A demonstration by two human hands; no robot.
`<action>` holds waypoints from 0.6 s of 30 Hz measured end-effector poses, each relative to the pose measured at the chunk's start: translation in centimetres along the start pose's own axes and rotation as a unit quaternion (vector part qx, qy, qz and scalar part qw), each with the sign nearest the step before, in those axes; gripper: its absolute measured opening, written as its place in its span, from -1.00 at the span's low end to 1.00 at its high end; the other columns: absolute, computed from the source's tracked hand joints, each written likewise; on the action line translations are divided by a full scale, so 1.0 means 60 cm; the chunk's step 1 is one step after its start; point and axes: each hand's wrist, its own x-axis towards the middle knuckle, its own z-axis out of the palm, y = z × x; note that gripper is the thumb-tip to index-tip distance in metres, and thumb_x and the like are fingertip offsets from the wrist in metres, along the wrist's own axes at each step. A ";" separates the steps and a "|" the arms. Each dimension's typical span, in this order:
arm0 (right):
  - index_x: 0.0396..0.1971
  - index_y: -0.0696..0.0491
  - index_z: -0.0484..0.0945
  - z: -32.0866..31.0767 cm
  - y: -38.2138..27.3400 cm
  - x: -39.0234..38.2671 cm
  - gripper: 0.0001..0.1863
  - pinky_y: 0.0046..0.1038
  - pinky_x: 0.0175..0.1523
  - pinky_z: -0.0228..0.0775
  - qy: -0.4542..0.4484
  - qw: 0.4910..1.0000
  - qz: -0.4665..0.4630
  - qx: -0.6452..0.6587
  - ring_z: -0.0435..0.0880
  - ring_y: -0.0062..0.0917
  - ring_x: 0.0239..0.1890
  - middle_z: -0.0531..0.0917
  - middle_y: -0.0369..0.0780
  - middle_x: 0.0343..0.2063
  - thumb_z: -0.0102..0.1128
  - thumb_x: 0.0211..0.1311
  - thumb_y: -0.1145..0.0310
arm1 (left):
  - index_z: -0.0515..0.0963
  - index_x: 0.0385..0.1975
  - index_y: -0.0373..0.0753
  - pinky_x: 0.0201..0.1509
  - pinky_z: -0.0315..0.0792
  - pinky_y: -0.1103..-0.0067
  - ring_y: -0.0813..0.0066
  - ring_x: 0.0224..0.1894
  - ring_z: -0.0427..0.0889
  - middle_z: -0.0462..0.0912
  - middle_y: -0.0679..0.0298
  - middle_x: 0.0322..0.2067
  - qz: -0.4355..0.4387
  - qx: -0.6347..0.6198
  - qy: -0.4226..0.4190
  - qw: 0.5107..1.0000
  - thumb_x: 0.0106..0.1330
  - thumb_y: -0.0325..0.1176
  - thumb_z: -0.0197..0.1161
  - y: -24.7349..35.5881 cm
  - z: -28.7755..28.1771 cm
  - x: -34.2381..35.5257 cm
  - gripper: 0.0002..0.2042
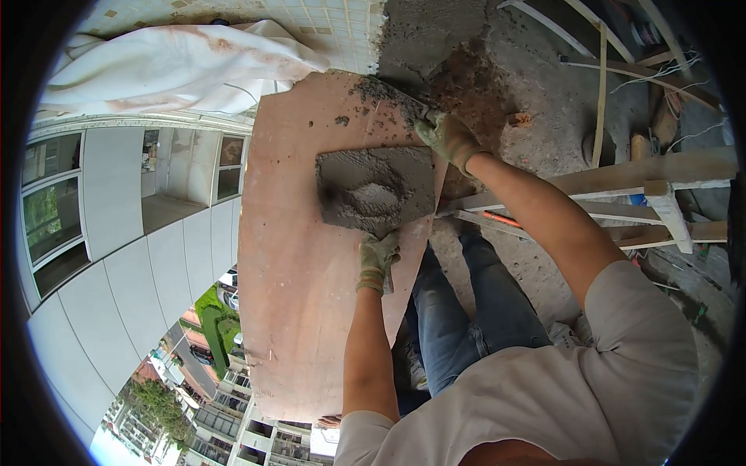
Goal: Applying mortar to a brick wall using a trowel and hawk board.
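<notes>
My left hand [376, 260], in a greenish work glove, is closed around the handle of a rectangular plasterer's hawk [334, 167]. Grey wet mortar [378, 196] lies on it in a rough mound. Up and to the right, my gloved right hand [451, 140] grips a trowel [398, 96] whose mortar-smeared blade points toward the tiled wall; its handle is mostly hidden in my fist. Below both tools stretches a pinkish plywood sheet [287, 295], with mortar crumbs [342, 120] scattered near its far end.
A white cloth [179, 66] drapes at the far left, by the tiled wall [342, 31]. Fresh grey mortar [416, 35] covers the wall beside the tiles. Timber beams [660, 171] and loose wires stand to the right. Beyond the sheet's left edge, the building drops to ground far below.
</notes>
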 end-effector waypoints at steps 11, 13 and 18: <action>-0.16 0.15 0.62 -0.087 -0.043 0.035 -0.60 -0.21 -0.08 0.42 -0.083 0.995 -0.045 -0.012 0.66 -0.19 -0.27 0.66 -0.01 -0.36 0.14 0.28 0.09 | 0.56 -0.26 -0.20 -0.61 0.41 0.55 0.52 -0.65 0.46 0.51 0.35 -0.57 0.011 -0.006 0.001 1.000 0.18 -0.36 0.27 -0.015 -0.006 0.016 -0.84; -0.18 0.13 0.62 -0.094 -0.060 0.034 -0.62 -0.21 -0.12 0.42 -0.040 0.994 -0.097 -0.015 0.66 -0.16 -0.28 0.65 -0.03 -0.40 0.14 0.28 0.09 | 0.56 -0.26 -0.20 -0.61 0.41 0.54 0.52 -0.64 0.46 0.51 0.34 -0.57 0.016 -0.010 0.005 1.000 0.18 -0.36 0.27 -0.021 -0.011 0.021 -0.84; -0.15 0.13 0.61 -0.093 -0.072 -0.001 -0.58 -0.23 -0.13 0.44 0.005 0.987 -0.158 -0.018 0.66 -0.16 -0.29 0.66 -0.02 -0.38 0.15 0.28 0.04 | 0.56 -0.27 -0.21 -0.59 0.43 0.54 0.51 -0.62 0.49 0.53 0.34 -0.56 0.028 -0.012 0.002 1.000 0.18 -0.35 0.28 -0.017 -0.010 0.015 -0.84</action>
